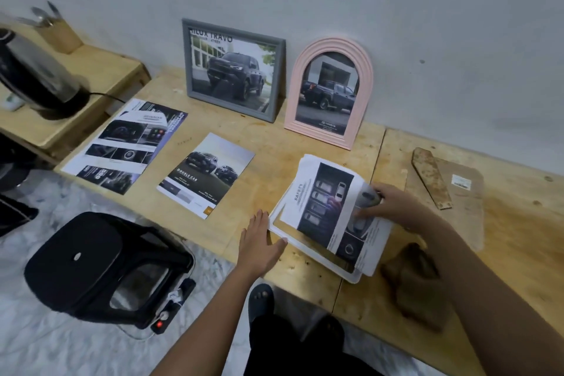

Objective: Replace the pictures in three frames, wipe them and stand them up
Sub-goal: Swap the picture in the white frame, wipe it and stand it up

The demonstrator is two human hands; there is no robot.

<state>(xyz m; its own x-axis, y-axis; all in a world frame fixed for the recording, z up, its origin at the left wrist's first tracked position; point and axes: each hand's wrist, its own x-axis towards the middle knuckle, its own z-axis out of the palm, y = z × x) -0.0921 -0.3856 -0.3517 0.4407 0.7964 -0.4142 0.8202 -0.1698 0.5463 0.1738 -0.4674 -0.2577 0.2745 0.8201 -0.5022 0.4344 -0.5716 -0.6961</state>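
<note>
Right hand (387,204) pinches the near edge of a printed sheet (326,207), which lies askew on the white frame (308,250), flat beneath the grip. Left hand (259,241) rests open, fingers straight, just beside the frame. Tugging while the frame is unsteadied could crease the sheet.

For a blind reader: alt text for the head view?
A person's right hand holds a printed sheet over a white frame on a table, left hand flat beside it. A grey frame and a pink frame stand behind.
</note>
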